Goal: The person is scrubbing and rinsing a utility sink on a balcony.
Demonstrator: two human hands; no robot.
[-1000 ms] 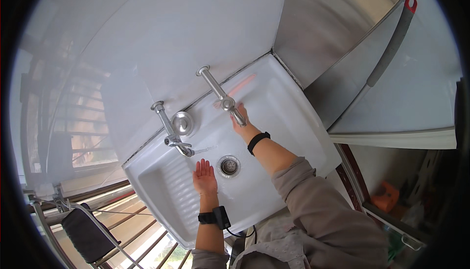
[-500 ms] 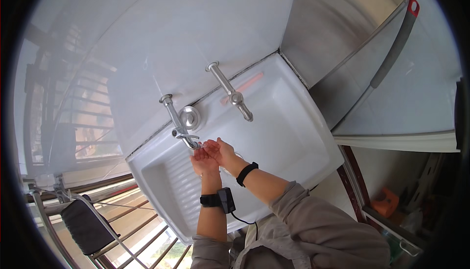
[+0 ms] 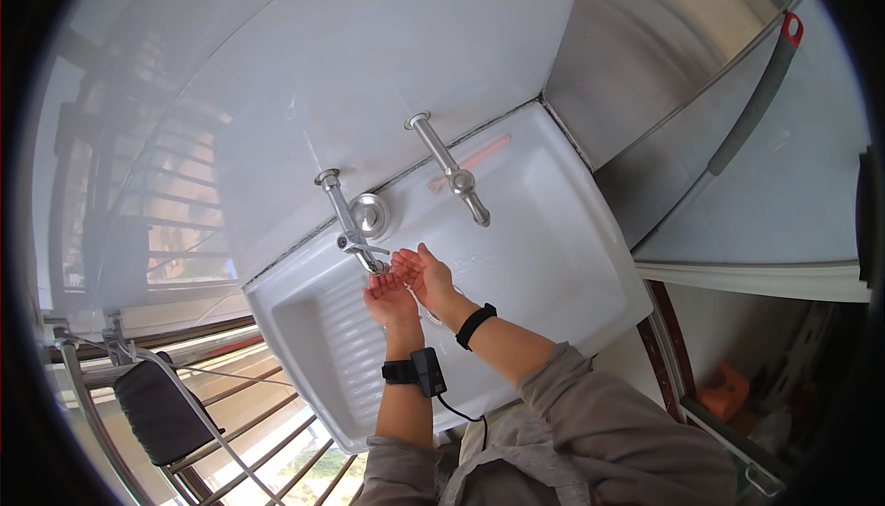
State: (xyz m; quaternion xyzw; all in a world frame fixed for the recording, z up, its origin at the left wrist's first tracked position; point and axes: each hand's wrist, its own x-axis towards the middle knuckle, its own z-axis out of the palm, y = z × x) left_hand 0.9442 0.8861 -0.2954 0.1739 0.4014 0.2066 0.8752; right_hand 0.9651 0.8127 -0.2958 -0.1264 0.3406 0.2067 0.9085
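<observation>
Both my hands are held palm up, side by side, over the white sink (image 3: 572,257). My left hand (image 3: 391,303) lies just below the spout of the left metal faucet (image 3: 358,241), its fingers stretched out and holding no object. My right hand (image 3: 426,279) is beside it, fingers extended and slightly curved, also without an object. The two hands nearly touch along their inner edges. Wet marks show on the sink floor beyond my right hand. Behind the wrists, the drain is partly hidden.
A second metal faucet (image 3: 450,170) projects over the sink to the right. A pink toothbrush-like stick (image 3: 484,151) lies along the back ledge near a round metal cap (image 3: 371,217). Ribbed washboard (image 3: 336,345) fills the left side. A grey-handled pole (image 3: 756,105) leans at right.
My hands have tilted out of a tighter cup into a flatter, more spread pose under the left faucet. The whole view has shifted slightly.
</observation>
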